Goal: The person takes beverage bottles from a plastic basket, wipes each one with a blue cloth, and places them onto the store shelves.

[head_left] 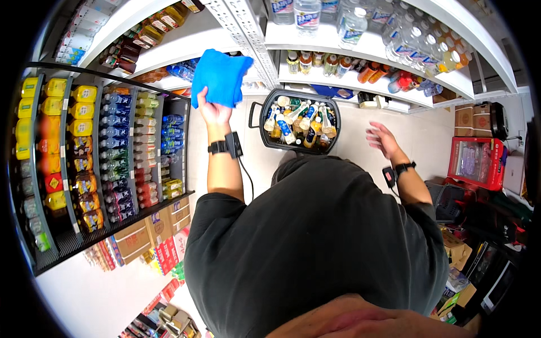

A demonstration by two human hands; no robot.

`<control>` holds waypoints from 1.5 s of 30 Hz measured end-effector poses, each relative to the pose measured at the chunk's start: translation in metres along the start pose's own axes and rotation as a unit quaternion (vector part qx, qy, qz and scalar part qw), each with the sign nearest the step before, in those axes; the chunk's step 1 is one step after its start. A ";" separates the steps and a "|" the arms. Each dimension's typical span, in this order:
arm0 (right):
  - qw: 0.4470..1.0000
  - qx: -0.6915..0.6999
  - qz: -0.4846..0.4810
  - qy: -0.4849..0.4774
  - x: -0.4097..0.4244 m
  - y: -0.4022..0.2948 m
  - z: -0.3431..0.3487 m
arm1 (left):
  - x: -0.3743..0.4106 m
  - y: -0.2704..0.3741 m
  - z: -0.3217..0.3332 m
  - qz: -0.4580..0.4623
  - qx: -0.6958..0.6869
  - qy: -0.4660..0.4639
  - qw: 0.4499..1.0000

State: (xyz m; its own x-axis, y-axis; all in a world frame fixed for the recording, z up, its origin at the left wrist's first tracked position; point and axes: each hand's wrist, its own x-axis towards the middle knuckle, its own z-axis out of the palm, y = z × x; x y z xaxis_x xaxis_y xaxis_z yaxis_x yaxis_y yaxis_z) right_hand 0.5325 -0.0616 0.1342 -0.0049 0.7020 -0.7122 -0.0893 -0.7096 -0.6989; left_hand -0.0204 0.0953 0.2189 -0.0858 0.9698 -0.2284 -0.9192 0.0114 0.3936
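My left hand [214,110] grips a folded bright blue cloth [222,76], with the thumb on top of it. The cloth is raised in front of the white shelving at the upper left and hides part of the bottles behind it. My right hand [382,139] is held out over the floor, fingers apart and holding nothing. Between my hands, a dark plastic basket [296,148] stands on the floor before my feet. It is heaped with several drink bottles [310,133], many lying tilted over each other. The right hand is apart from the basket's right side.
White metal shelving [372,53] with rows of clear bottles [354,29] stands ahead. To the left is a black rack [69,160] of packed drinks, with cardboard boxes [132,241] beyond its edge. A red box [475,162] and a dark crate [446,203] are at the right.
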 end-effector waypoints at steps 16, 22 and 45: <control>0.954 0.104 -0.148 -0.241 -0.077 -0.105 -0.061 | -0.175 -0.334 0.141 -0.317 0.290 -0.070 0.900; 0.933 -0.138 -0.283 -0.173 -0.105 -0.114 -0.126 | -0.176 -0.373 0.170 -0.051 0.630 -0.241 0.736; 0.739 -0.299 -0.602 -0.055 -0.143 -0.100 -0.198 | -0.212 -0.410 0.243 -0.021 0.753 -0.374 0.541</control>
State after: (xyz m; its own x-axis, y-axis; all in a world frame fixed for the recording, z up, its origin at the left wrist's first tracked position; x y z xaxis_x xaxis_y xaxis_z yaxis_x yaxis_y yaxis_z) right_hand 0.7392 -0.1028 0.2930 -0.3630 0.8235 0.4361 0.3607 0.5557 -0.7491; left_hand 0.4679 -0.0561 0.3228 0.6202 0.7820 -0.0629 0.4900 -0.3235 0.8095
